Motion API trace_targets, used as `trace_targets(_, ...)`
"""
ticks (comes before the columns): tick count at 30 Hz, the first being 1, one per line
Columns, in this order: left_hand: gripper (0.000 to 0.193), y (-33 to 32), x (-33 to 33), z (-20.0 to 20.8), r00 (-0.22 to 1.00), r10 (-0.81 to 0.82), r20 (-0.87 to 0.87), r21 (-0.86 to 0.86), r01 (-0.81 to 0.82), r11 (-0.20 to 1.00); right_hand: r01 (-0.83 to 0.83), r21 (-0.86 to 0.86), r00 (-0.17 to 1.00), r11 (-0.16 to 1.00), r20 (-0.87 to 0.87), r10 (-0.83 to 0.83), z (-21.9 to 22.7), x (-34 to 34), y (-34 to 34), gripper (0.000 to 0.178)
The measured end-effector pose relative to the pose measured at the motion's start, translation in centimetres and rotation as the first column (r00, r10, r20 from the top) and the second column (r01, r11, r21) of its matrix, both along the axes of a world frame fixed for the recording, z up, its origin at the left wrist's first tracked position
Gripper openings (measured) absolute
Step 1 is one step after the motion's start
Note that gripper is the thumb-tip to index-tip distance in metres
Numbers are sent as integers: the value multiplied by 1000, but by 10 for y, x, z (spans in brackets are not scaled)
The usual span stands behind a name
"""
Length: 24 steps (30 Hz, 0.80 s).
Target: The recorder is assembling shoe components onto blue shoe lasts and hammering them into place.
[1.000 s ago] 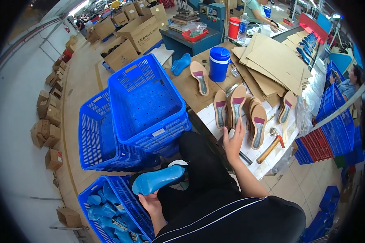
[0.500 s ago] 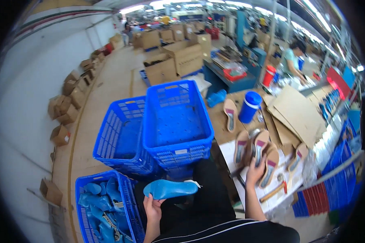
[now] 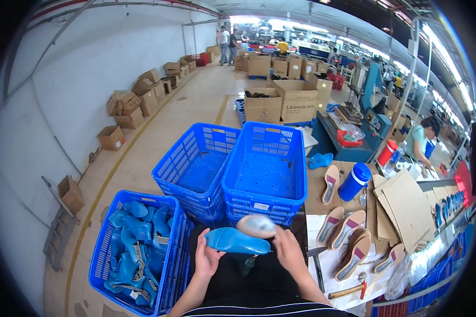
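My left hand [image 3: 207,258] is closed round the toe end of a glossy blue shoe last [image 3: 237,241], held sole up over my lap. Close beside it my right hand [image 3: 290,249] grips a pale insole [image 3: 256,225], blurred by motion, which overlaps the last's far edge. Tan insoles lie on the bench to my right: a stack [image 3: 354,258], a pair [image 3: 339,230] and single ones [image 3: 330,185]. A wooden-handled hammer [image 3: 347,291] and a dark-headed tool [image 3: 318,264] rest near the bench's front edge.
On my left stands a blue crate [image 3: 101,238] full of blue lasts. Two blue crates [image 3: 264,201] sit ahead. The bench also bears a blue jug [image 3: 355,181], cardboard sheets [image 3: 407,203] and another blue last [image 3: 320,160]. A person [image 3: 420,140] works at the far right.
My right hand has come from the bench to the last with an insole from the group there. My left hand still holds the last. The view has turned to the right.
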<state>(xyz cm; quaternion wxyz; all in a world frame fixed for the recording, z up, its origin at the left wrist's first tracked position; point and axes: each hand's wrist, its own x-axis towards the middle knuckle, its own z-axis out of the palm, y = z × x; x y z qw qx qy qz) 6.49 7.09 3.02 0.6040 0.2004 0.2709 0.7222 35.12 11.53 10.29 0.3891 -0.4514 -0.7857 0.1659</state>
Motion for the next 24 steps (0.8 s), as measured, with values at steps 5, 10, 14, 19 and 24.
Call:
trace_targets(5, 58, -5, 0, -17, 994, 88, -71, -26, -90, 996, -185, 103, 913, 977, 386, 132, 1, -24, -11, 67)
trace_targets(10, 37, -8, -4, -8, 958, 141, -248, -74, -164, 984, -123, 0, 950, 992, 291, 118, -18, -35, -6, 70)
trace_targets(14, 13, 6, -24, -11, 847, 188, -498, -80, -261, 962, -121, -165, 957, 979, 244, 159, 0, -35, -2, 73)
trace_targets(19, 17, 20, -52, 15, 423, 26, -906, -97, -266, 959, -112, -265, 962, 958, 214, 171, -2, -42, 9, 69)
trace_targets(24, 61, 36, -71, 81, 12, -104, -994, -96, 303, 948, -174, -254, 958, 952, 182, 223, -3, -40, 18, 67)
